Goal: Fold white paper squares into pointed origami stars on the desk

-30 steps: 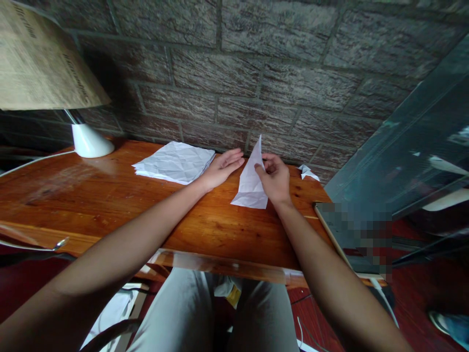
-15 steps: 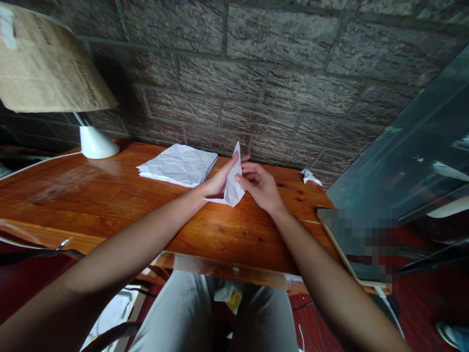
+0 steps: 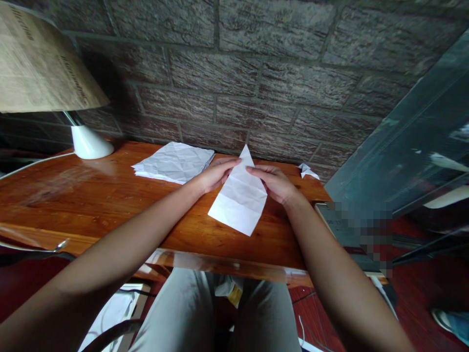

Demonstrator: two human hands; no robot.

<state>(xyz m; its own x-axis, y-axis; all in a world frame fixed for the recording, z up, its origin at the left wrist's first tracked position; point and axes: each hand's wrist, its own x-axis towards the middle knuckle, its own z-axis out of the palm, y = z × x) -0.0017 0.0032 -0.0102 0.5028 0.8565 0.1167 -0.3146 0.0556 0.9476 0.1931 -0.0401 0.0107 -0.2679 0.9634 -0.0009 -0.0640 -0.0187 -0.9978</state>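
Between my two hands is a folded sheet of white paper [image 3: 242, 195], creased, with a pointed top and a wide lower part that slants toward me. My left hand [image 3: 220, 174] pinches its upper left edge, thumb on the front and the other fingers behind. On the opposite edge my right hand [image 3: 273, 181] grips it the same way, thumb on the face of the paper. Most of the fingers behind the sheet are hidden. A stack of creased white paper [image 3: 174, 162] lies just left of my left hand.
A small folded paper piece [image 3: 308, 171] sits near the wall at the right. The lamp [image 3: 91, 142] stands at the back left of the wooden table [image 3: 91, 195]. A dark flat device [image 3: 333, 220], partly pixelated, is at the right edge. A brick wall [image 3: 234, 73] closes off the back.
The paper was upright and folded edge-on between my hands; now it is opened wider, its broad face toward me. My right hand has shifted right, holding the right edge.
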